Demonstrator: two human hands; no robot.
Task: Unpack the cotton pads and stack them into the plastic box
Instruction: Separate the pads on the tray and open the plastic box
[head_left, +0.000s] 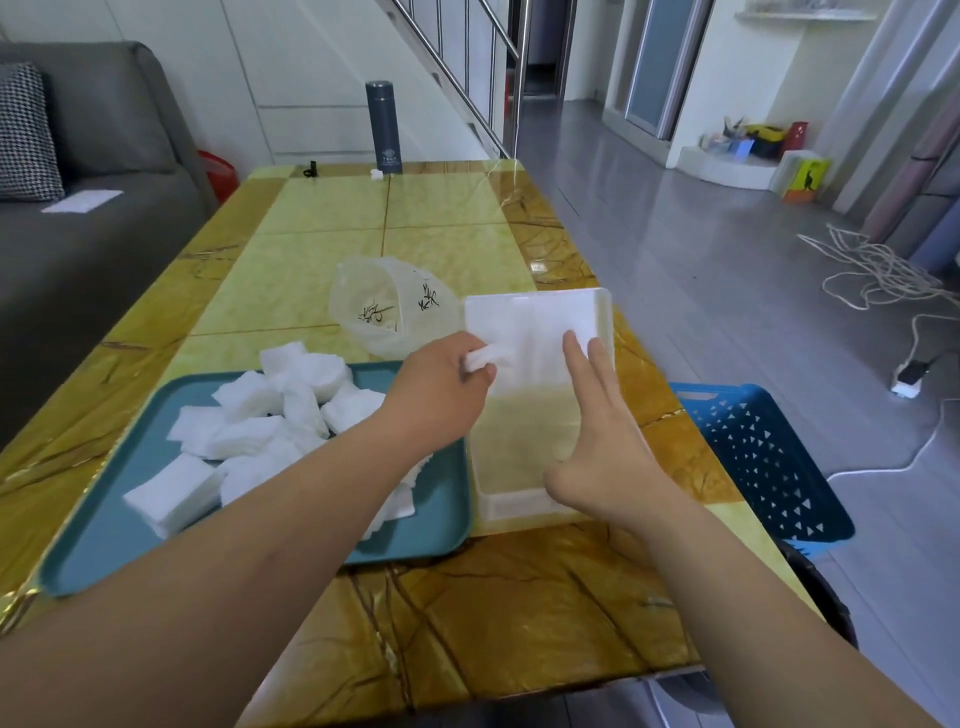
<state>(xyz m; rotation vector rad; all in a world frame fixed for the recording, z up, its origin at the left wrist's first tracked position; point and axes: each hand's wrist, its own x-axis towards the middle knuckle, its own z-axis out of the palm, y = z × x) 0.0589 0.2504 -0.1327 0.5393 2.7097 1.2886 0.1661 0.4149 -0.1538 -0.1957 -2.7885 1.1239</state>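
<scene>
A clear plastic box (524, 447) lies on the table right of a teal tray (104, 540). White cotton pads (530, 325) fill the box's far end. Several loose stacks of cotton pads (249, 426) are heaped on the tray. My left hand (441, 384) reaches over the tray's right edge and pinches a small stack of pads (485, 358) at the box's left side. My right hand (597, 441) hovers over the box with straight fingers, its fingertips near the pads inside. The empty crumpled pad bag (384, 312) lies just behind the tray.
A dark flask (384, 127) and a small black item (311, 169) stand at the table's far edge. A blue perforated basket (758, 462) sits by the table's right side. White cords (878, 270) lie on the floor; a grey sofa (78, 208) is on the left.
</scene>
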